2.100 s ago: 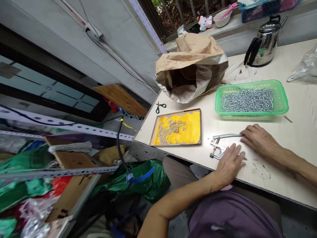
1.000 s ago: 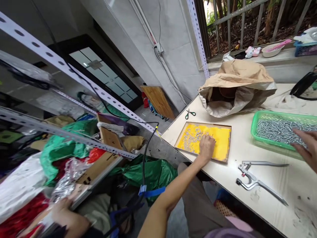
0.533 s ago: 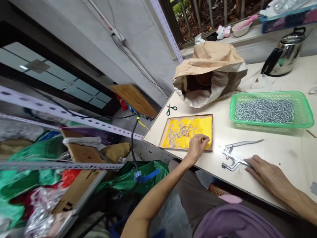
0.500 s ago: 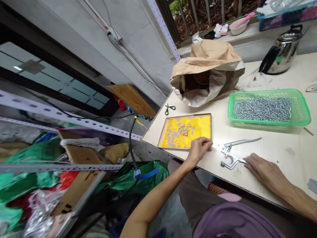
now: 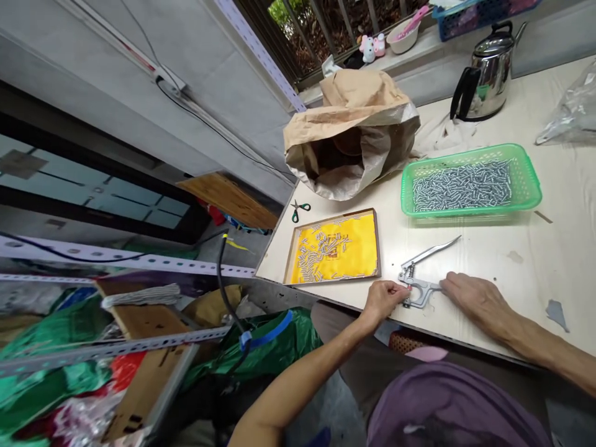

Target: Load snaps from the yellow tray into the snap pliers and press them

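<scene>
Pale smooth tabletop (image 5: 493,242); hands (image 5: 479,301) at C-shaped metal pliers (image 5: 431,287).

Left hand (image 5: 382,301) has moved: over the yellow base of the tray (image 5: 378,242) 1 s ago, at its near right corner 0.5 s ago, now pinching at the head of the pliers (image 5: 427,290). Right hand (image 5: 475,299) was at the basket (image 5: 470,213) 1 s ago, off the pliers; now on the end of the lower handle (image 5: 436,286). Upper handle (image 5: 431,251), touched by that hand 2.1 s ago, now free.
</scene>
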Demonstrator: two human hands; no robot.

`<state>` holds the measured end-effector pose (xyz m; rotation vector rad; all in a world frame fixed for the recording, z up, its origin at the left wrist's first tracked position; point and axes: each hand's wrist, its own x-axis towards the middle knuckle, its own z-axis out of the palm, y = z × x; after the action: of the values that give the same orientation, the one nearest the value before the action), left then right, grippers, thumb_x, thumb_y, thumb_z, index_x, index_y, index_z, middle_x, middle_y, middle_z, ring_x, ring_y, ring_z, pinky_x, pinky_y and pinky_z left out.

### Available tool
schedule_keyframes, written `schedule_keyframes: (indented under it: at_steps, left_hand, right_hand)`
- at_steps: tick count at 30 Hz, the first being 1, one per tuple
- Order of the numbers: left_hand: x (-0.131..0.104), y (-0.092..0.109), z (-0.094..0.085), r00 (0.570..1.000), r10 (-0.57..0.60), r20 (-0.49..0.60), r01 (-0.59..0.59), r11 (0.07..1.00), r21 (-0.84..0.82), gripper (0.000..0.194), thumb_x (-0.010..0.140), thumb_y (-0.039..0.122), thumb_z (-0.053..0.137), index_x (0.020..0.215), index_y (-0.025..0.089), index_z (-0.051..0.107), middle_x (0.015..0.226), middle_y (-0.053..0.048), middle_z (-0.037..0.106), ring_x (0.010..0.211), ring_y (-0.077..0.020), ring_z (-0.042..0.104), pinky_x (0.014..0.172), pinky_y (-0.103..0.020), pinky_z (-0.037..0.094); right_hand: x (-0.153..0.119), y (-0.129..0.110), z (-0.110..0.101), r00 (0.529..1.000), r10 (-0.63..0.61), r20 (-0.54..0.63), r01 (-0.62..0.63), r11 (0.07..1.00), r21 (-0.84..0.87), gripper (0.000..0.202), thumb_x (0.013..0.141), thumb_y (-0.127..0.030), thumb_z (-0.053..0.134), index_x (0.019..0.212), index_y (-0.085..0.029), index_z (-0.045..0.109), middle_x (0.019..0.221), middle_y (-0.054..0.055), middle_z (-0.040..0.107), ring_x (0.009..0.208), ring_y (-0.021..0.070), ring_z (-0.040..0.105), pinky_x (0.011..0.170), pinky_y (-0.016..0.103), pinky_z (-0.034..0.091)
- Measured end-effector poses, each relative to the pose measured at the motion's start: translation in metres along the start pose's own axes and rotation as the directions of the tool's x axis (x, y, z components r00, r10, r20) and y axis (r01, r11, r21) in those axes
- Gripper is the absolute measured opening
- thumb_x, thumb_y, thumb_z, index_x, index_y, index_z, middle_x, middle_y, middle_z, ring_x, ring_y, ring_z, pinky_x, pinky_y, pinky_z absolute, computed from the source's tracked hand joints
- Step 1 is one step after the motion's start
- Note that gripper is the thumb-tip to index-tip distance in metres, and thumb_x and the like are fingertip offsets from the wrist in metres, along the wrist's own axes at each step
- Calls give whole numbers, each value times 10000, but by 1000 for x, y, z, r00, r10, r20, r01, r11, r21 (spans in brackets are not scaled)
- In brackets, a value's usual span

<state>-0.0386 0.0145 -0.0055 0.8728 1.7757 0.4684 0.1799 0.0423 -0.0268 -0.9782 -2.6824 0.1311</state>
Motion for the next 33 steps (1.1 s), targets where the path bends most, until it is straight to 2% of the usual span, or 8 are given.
schedule_keyframes:
  at_steps: [4,10,14,17,20,26,30,33]
  left_hand:
    - [1,3,-1,998,-45,47,41,996,84,142,716,226,660,695,86,678,468,75,482,376,-30,306,386,-183,227]
    - [4,3,-2,983,-124,136,106,985,135,138,733,212,660,650,105,633,465,74,486,348,-39,364,367,-179,309]
    - [2,2,-1,974,-169,148,149,979,139,142,740,216,670,659,107,629,474,69,495,365,-46,400,367,-173,340]
    - [0,2,0,974,-167,151,146,979,141,126,754,195,659,669,106,633,484,68,505,361,-40,393,351,-164,322]
    - [-3,2,2,976,-167,136,148,978,144,113,759,179,657,675,107,635,482,74,497,356,-35,384,345,-160,324]
    - [-6,4,5,978,-169,122,153,980,130,117,774,179,648,681,112,626,478,82,477,364,-42,385,354,-173,325]
    - [-11,-1,4,983,-143,116,116,971,211,195,811,257,633,673,120,613,494,65,482,402,-65,421,397,-196,354]
    - [-17,-6,4,991,136,8,-127,901,415,231,841,315,621,698,134,614,600,16,560,566,-117,548,558,-239,465]
  right_hand:
    - [1,1,-4,1000,-7,21,7,1000,7,248,872,-23,362,787,-204,510,746,29,566,627,153,498,535,269,313]
    - [2,0,0,999,1,49,-1,1000,6,218,871,-46,403,799,-209,530,749,21,570,662,164,509,550,276,329]
    - [3,9,1,992,17,128,-23,999,42,90,892,-251,520,928,-202,586,918,67,624,781,192,555,604,288,397]
    - [8,26,5,994,24,107,-27,999,31,554,800,-475,627,1257,-187,505,1323,172,515,1125,312,505,797,399,455]
    - [17,44,10,989,3,146,-8,999,32,837,711,-597,652,1396,-195,388,1476,183,369,1340,376,308,948,498,391]
    - [35,53,10,975,-33,221,19,998,66,929,590,-595,735,1338,-123,449,1256,188,543,1209,364,436,968,502,344]
    - [37,45,10,976,26,214,-33,999,27,748,549,-509,791,1163,-147,564,1083,139,601,1001,311,515,846,436,376]
    - [36,41,6,977,41,209,-44,999,13,588,589,-441,793,1070,-168,593,1026,112,608,945,286,517,796,404,377]
